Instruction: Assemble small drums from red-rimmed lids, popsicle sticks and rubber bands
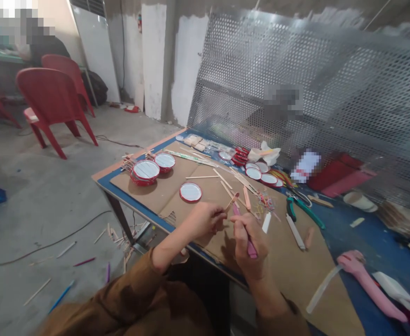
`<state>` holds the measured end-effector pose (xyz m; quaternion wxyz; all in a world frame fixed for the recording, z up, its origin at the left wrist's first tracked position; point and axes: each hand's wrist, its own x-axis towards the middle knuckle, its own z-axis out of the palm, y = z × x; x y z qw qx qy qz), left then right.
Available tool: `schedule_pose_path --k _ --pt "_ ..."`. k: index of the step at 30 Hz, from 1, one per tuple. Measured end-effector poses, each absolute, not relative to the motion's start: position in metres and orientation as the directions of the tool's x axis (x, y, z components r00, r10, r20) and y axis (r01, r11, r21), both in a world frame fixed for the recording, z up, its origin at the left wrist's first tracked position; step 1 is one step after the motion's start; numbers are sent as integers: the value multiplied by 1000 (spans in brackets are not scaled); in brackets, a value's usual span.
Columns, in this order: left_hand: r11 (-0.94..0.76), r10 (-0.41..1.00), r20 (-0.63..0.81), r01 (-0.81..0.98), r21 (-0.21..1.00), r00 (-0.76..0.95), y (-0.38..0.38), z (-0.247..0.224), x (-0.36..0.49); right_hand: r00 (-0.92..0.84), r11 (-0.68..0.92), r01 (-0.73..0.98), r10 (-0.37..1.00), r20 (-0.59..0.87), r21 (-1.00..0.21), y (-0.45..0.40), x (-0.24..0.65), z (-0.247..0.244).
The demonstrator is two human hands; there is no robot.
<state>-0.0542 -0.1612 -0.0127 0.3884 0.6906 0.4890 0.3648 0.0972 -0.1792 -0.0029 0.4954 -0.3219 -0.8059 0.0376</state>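
Observation:
My left hand is closed around the lower end of a thin wooden stick with a small reddish tip. Just to its right, my right hand grips a pink-purple handled tool, whose top end lies close to the stick's tip. Both hands are over the brown cardboard. A single red-rimmed white disc lies beyond my left hand. Loose wooden sticks, a peach-coloured piece and a tangle of coloured strands lie past my hands.
Stacked red-rimmed discs stand at the cardboard's far left. Green-handled pliers and a pink glue gun lie to the right. A perforated metal panel borders the table's back. Red chairs and a seated person are at the left.

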Motion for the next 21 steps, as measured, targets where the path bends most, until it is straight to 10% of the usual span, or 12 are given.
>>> schedule_pose_path --k 21 --pt "-239 951 144 351 905 275 -162 -13 -56 -300 769 506 582 755 -392 -179 94 -1"
